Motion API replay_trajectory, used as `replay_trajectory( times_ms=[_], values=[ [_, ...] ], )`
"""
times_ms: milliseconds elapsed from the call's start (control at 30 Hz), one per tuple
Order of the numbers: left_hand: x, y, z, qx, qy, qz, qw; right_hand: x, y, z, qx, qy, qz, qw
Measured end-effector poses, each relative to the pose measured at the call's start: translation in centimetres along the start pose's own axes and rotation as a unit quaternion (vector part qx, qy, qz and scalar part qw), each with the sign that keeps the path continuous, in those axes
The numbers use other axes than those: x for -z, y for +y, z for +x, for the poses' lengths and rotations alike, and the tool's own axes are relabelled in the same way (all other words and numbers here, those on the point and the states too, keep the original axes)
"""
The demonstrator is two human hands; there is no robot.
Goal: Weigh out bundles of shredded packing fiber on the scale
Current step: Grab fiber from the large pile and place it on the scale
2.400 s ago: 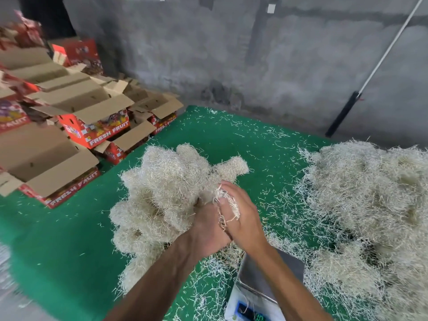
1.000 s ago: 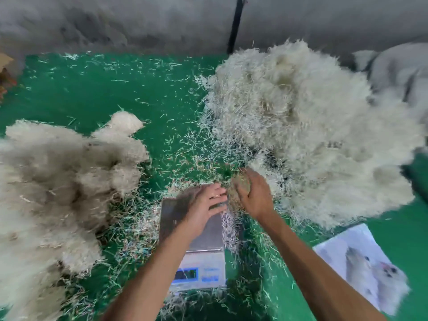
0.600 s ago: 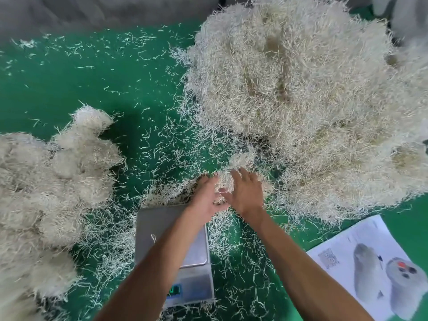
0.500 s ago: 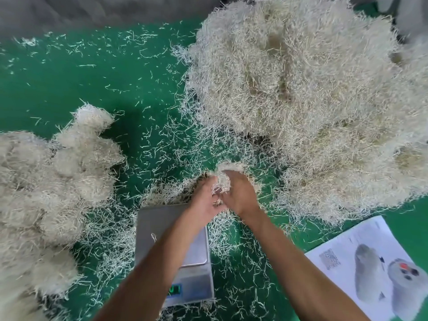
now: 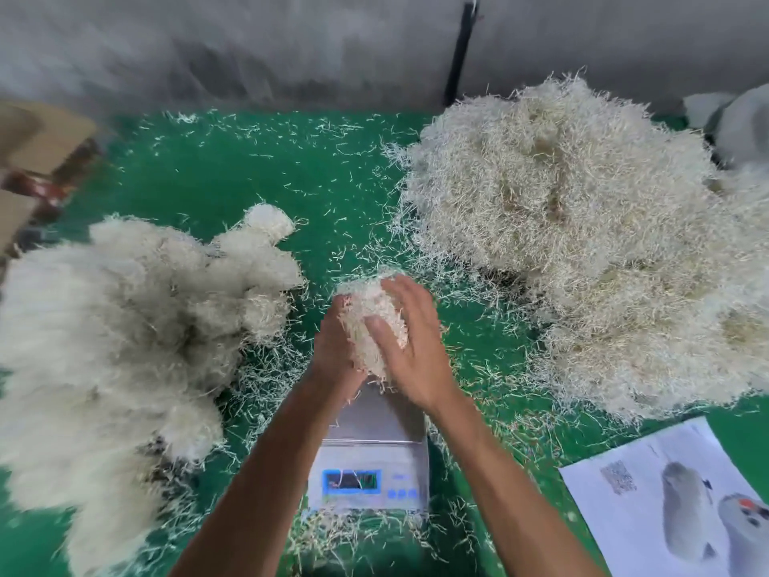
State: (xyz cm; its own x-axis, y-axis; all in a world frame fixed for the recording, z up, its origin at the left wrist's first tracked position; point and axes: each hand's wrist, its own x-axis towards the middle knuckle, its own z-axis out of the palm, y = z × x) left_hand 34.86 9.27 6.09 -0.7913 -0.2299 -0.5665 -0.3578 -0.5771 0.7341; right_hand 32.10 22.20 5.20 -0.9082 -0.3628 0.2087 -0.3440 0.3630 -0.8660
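A pale bundle of shredded fiber [image 5: 368,322] is cupped between both hands, lifted just beyond the far edge of the scale. My left hand [image 5: 335,354] grips its left side. My right hand [image 5: 410,347] wraps its right side with the thumb across the front. The small silver scale [image 5: 372,456] sits on the green table [image 5: 233,177] under my wrists, its blue display facing me. Its steel platform carries no bundle. A big loose heap of fiber [image 5: 582,226] lies to the right. A pile of rounded bundles [image 5: 125,326] lies to the left.
Loose fiber strands litter the green cloth around the scale. A printed white sheet [image 5: 666,501] lies at the front right. Cardboard boxes [image 5: 33,160] stand at the far left edge. A grey wall with a black-handled pole [image 5: 457,52] closes the back.
Both hands gathered a clump from the loose fiber beside the big heap, then lifted it as a bundle toward the scale. The view tilted up and back.
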Motion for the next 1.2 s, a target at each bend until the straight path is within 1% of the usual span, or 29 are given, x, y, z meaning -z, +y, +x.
replay_trajectory(
  times_ms=[33, 67, 100, 133, 167, 200, 233, 267, 300, 333, 400, 433, 500, 567, 633, 667, 733, 767, 833, 867, 900, 967, 1033, 1100, 1200],
  values=[
    [0.6, 0.2, -0.5, 0.011, -0.037, -0.030, 0.999, -0.7, -0.7, -0.8, -0.030, -0.023, 0.044, 0.998],
    [0.8, 0.5, -1.3, -0.013, -0.049, -0.025, 0.998, -1.5, -1.4, -1.6, -0.065, -0.049, 0.088, 0.993],
    [1.4, 0.5, -1.6, -0.056, -0.065, -0.017, 0.996, -2.3, -2.0, -2.4, -0.094, -0.066, 0.128, 0.985],
    [1.9, 0.6, -2.4, -0.085, -0.095, -0.028, 0.991, -3.1, -2.2, -3.2, -0.116, -0.070, 0.157, 0.978],
    [2.1, 0.5, -2.9, -0.108, -0.104, -0.008, 0.989, -3.6, -2.3, -3.6, -0.136, -0.065, 0.178, 0.972],
    [2.3, 0.7, -3.6, -0.096, -0.109, 0.008, 0.989, -3.9, -2.2, -3.7, -0.156, -0.063, 0.186, 0.968],
    [2.5, 0.6, -3.6, -0.105, -0.070, 0.105, 0.986, -3.9, -2.3, -3.7, -0.186, -0.070, 0.181, 0.963],
    [2.7, 0.6, -3.8, -0.103, -0.017, 0.201, 0.974, -3.7, -2.2, -3.4, -0.219, -0.085, 0.165, 0.958],
    [3.6, 0.2, -3.8, -0.109, 0.028, 0.276, 0.954, -3.6, -2.4, -3.4, -0.242, -0.102, 0.149, 0.953],
    [4.1, 0.0, -4.4, -0.111, 0.058, 0.314, 0.941, -3.6, -2.4, -3.4, -0.250, -0.112, 0.137, 0.952],
    [4.9, -0.7, -4.5, -0.158, 0.068, 0.330, 0.928, -3.9, -2.0, -3.4, -0.251, -0.109, 0.123, 0.954],
    [5.3, -1.1, -4.3, -0.196, 0.075, 0.326, 0.922, -4.0, -1.8, -3.4, -0.253, -0.097, 0.118, 0.955],
    [6.2, -1.9, -4.1, -0.267, 0.088, 0.308, 0.909, -4.2, -1.4, -3.3, -0.250, -0.054, 0.101, 0.961],
    [7.2, -2.5, -4.3, -0.299, 0.097, 0.289, 0.904, -4.0, -0.7, -3.3, -0.241, -0.002, 0.105, 0.965],
    [8.2, -3.2, -4.3, -0.283, 0.111, 0.255, 0.918, -3.4, -0.1, -3.6, -0.215, 0.017, 0.109, 0.970],
    [8.7, -3.7, -4.3, -0.263, 0.112, 0.240, 0.928, -3.2, 0.2, -3.8, -0.200, 0.004, 0.089, 0.976],
    [9.7, -4.4, -4.2, -0.208, 0.090, 0.202, 0.953, -2.9, 1.1, -4.4, -0.179, -0.052, 0.012, 0.982],
    [10.2, -4.8, -4.1, -0.184, 0.084, 0.196, 0.960, -2.8, 1.7, -4.7, -0.171, -0.084, -0.035, 0.981],
    [11.3, -5.4, -4.0, -0.162, 0.102, 0.226, 0.955, -2.3, 2.6, -5.5, -0.168, -0.124, -0.100, 0.973],
    [11.8, -5.7, -4.0, -0.156, 0.118, 0.242, 0.950, -1.9, 2.8, -5.9, -0.175, -0.116, -0.095, 0.973],
    [12.2, -5.9, -4.1, -0.148, 0.132, 0.248, 0.948, -1.5, 2.7, -6.3, -0.181, -0.087, -0.059, 0.978],
    [12.6, -6.4, -4.2, -0.132, 0.139, 0.247, 0.950, -1.0, 2.7, -6.7, -0.183, -0.002, -0.007, 0.983],
    [12.7, -6.8, -4.4, -0.130, 0.128, 0.251, 0.950, -0.8, 2.9, -7.1, -0.169, 0.069, -0.009, 0.983],
    [12.6, -7.2, -4.7, -0.134, 0.119, 0.241, 0.954, -0.9, 3.0, -7.4, -0.165, 0.086, -0.023, 0.982],
    [12.5, -7.8, -5.1, -0.135, 0.092, 0.227, 0.960, -1.2, 3.2, -7.8, -0.170, 0.068, -0.037, 0.982]
  ],
)
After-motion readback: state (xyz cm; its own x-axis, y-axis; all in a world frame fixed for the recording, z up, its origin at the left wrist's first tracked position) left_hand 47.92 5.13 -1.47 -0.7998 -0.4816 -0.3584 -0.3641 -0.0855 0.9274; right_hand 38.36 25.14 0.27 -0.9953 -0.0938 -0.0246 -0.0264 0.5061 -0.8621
